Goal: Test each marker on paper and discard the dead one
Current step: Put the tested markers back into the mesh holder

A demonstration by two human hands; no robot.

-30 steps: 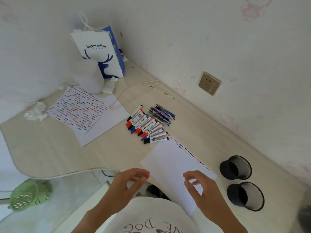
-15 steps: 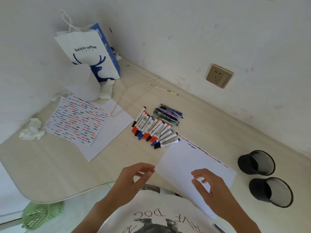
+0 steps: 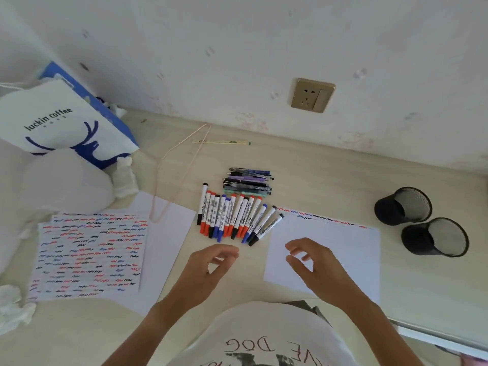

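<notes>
Head view: both hands hover over the bench (image 3: pixel 303 165), each grip loosely curled and holding nothing. The left hand (image 3: pixel 208 268) is just short of the row of markers (image 3: pixel 232 217); the right hand (image 3: pixel 314 262) is above the paper sheet (image 3: pixel 351 249), hiding part of it. A scribbled sheet (image 3: pixel 89 254) lies left. The marker labels are too small to read.

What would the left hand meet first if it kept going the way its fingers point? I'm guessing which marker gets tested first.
Probably the row of white-barrelled markers, about its blue- and red-capped middle. The left hand hovers empty just short of it; height above the desk is unclear.
</notes>
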